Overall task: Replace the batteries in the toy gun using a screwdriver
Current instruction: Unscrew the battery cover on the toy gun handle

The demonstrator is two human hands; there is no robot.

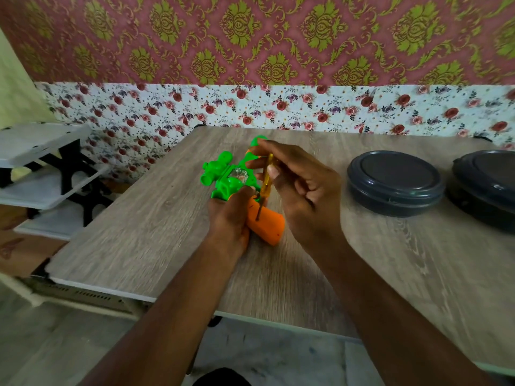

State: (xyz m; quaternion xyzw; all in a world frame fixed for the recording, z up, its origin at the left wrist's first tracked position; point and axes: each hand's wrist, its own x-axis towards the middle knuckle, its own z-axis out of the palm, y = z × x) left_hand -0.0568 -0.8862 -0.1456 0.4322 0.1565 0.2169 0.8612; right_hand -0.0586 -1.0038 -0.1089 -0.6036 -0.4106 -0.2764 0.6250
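A green and orange toy gun (223,179) lies on the wooden table (145,235), its orange grip pointing toward me. My left hand (231,215) is closed around the gun where the green body meets the grip, pinning it to the table. A yellow-handled screwdriver (266,181) stands almost upright, pinched in the fingers of my right hand (301,190). Its metal tip touches the top face of the orange grip. My hands hide part of the gun's middle.
Two dark round lidded containers (395,182) (487,185) sit on the table's right side. A white shelf rack (47,174) stands to the left of the table, below its level. A flowered wall runs along the table's far edge.
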